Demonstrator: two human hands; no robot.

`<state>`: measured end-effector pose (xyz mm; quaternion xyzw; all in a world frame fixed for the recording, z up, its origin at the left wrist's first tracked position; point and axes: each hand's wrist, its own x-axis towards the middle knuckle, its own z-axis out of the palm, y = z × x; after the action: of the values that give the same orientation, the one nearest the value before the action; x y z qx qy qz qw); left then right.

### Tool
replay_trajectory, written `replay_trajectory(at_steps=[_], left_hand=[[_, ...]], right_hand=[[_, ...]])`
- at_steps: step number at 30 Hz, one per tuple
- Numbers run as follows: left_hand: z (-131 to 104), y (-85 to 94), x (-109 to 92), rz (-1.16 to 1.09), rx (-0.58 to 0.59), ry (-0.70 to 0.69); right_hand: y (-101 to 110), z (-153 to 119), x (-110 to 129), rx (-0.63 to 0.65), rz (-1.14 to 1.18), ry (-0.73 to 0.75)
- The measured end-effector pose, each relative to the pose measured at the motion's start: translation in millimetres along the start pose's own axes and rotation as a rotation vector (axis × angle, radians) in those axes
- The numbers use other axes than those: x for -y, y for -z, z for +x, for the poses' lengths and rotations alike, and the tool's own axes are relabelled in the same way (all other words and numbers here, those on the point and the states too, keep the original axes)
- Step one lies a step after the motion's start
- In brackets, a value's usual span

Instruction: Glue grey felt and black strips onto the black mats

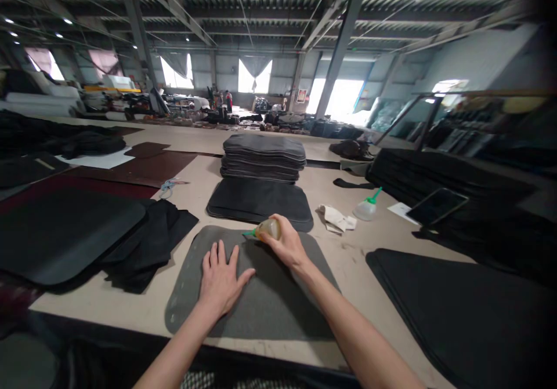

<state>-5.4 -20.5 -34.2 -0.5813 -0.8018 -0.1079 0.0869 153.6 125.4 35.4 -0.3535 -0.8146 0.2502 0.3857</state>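
Note:
A dark grey panel (278,302) with rounded corners lies flat at the table's front edge, with small pale marks along its left side. My left hand (221,279) rests palm down on its left half, fingers spread, holding nothing. Above the panel's top edge, my right hand (285,243) is wrapped round a squeeze bottle (268,229) of yellowish contents, tilted so its green nozzle points left, close to the panel's upper edge. Just behind lies a black panel (261,200), and beyond it rises a stack of grey panels (263,157).
A second bottle (365,209) with a green nozzle, a crumpled cloth (337,219) and a phone (437,206) are to the right. Black panels (470,313) lie at the right, others (73,232) at the left beside black fabric (150,244). Small scissors (169,187) lie back left.

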Motion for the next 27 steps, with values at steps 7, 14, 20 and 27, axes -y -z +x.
replay_trajectory(at_steps=[7,14,20,27], left_hand=[[2,3.2,-1,0.054,0.019,-0.009],[1,4.0,0,0.098,0.025,-0.037],[1,7.5,-2,0.140,0.078,-0.040],[1,8.5,-2,0.210,0.073,-0.058]], right_hand=[[42,-11,-17,-0.026,-0.133,-0.001],[95,-26,-42,-0.082,-0.210,-0.071],[137,-42,-75,-0.182,-0.273,-0.173],[171,-58,-86,-0.318,-0.298,-0.269]])
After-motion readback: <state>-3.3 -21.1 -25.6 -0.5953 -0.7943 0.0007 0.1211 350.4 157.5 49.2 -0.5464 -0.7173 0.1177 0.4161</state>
